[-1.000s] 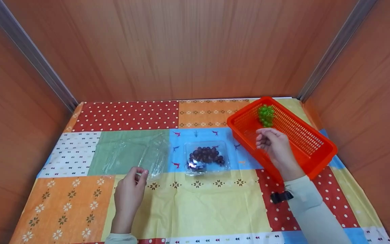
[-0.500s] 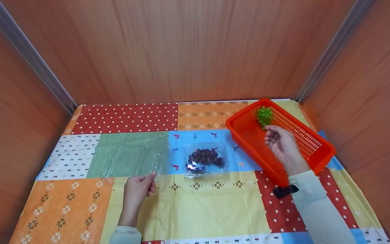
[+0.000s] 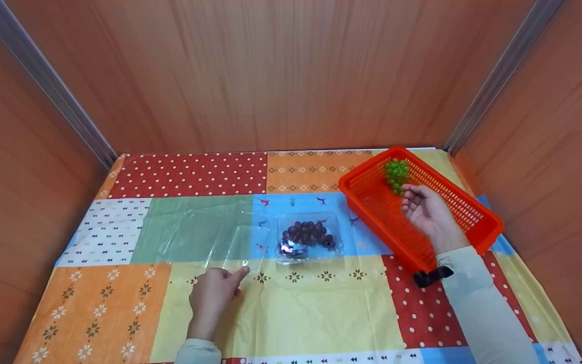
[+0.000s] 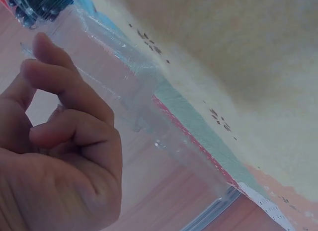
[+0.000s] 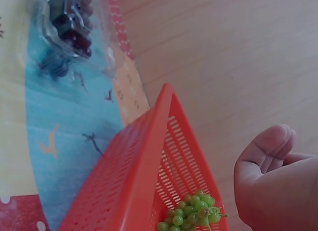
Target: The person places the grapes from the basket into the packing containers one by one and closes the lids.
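Observation:
My left hand [image 3: 214, 296] pinches the near right edge of an open clear plastic clamshell [image 3: 195, 235], its thumb on top. In the left wrist view the clear plastic [image 4: 134, 99] stretches out past the fingers. My right hand [image 3: 431, 215] hovers above the orange basket [image 3: 379, 220], fingers loosely curled and holding nothing. Its fingertips are close to a bunch of green grapes [image 3: 396, 174] lying at the basket's far end. The right wrist view shows those green grapes [image 5: 191, 211] against the slotted wall, apart from the hand [image 5: 273, 181].
Between the hands, a second clear plastic box [image 3: 339, 222] contains dark grapes [image 3: 307, 232]. A patchwork cloth [image 3: 321, 313] covers the table. Wood panels [image 3: 286, 76] enclose the back and both sides.
My left hand has moved right and slightly nearer to me, shifting the clear clamshell toward the box of dark grapes. My right hand has moved right and slightly farther out, close to the green grapes.

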{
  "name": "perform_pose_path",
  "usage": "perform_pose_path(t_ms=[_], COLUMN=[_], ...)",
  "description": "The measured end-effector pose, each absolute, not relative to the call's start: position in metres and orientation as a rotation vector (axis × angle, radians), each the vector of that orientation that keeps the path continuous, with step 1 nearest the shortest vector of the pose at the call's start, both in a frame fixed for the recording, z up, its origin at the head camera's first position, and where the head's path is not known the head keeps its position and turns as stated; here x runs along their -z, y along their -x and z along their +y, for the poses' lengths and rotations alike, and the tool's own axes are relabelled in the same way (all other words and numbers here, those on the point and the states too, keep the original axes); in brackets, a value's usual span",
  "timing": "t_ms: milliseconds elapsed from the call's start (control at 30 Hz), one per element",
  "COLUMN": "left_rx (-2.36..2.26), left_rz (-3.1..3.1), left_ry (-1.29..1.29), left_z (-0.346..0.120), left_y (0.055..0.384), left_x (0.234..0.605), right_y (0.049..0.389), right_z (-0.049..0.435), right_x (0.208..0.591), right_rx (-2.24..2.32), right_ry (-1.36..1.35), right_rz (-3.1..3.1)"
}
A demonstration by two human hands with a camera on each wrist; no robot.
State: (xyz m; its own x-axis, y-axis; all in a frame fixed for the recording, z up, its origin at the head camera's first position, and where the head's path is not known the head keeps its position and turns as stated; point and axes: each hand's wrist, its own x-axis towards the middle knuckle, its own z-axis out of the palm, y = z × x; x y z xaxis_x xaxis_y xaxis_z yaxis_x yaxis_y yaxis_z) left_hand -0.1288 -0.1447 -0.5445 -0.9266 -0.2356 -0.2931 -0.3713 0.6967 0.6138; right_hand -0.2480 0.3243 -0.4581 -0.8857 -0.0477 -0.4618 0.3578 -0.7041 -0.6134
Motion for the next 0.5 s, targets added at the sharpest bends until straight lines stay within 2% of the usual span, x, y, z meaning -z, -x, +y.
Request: perform_pose_path(t_ms=[500], left_rx=[-0.985], left_rz=[2.748], left_ry=[0.501], left_z=[-0.139], left_y=[0.126], left_x=[0.555], right_y=[0.272], right_z=[0.353], right_x=[0.468], right_rx=[2.490], right_ry=[-0.844], right_rz=[1.167])
